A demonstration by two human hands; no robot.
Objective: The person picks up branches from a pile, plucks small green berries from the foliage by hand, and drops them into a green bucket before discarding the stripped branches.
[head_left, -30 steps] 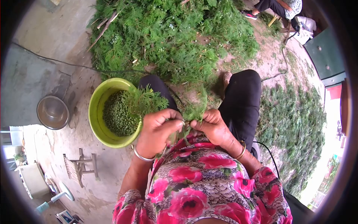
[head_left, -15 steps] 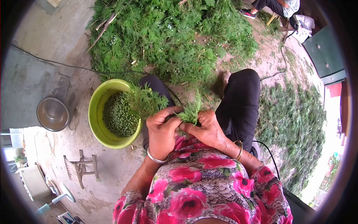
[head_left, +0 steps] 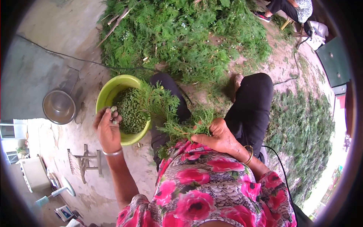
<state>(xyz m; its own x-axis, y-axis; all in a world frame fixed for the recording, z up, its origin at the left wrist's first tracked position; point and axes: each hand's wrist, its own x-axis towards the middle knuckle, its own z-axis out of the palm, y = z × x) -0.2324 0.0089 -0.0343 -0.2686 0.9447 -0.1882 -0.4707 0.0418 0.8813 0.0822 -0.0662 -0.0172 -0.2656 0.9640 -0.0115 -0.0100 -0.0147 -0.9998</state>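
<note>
My left hand is at the near-left rim of a yellow-green bucket, its curled fingers closed on a few pale green berries. Inside the bucket lies a heap of small green berries. In front of my lap, my right hand pinches the stem end of a feathery evergreen sprig. The sprig spreads leftward over my leg, and its tip overlaps the bucket's right side.
A large pile of cut evergreen branches lies ahead, with more greenery on the right. At left are a metal basin, a small stool and a black cable. Another person sits at the far right.
My left hand has left the sprig and moved left to the bucket with berries in its fingers. My right hand keeps the sprig near my lap. The view has shifted slightly.
</note>
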